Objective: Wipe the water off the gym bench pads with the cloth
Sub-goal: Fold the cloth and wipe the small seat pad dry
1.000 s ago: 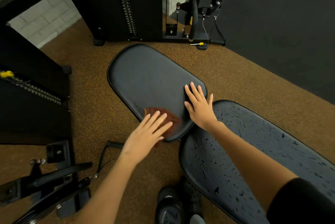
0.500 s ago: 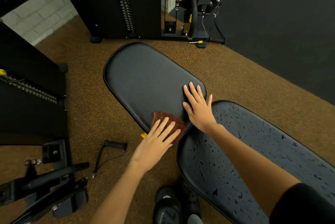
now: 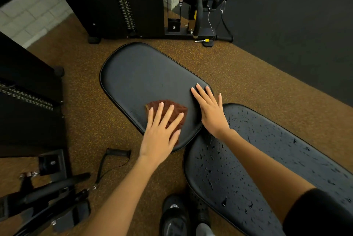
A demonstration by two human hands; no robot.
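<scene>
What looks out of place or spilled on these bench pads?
Water drops cover the long pad on the right; it is not yet wiped. The short pad looks almost dry, with the left hand pressing the cloth there.

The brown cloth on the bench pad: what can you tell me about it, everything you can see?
The brown cloth is a small reddish-brown rag with a nubby, towel-like texture, seemingly folded flat. It lies on the near end of the smaller black pad, close to that pad's near edge. The left hand presses on it with spread, straight fingers, covering its near part. The right hand rests flat on the same pad beside it, not touching the cloth.
</scene>
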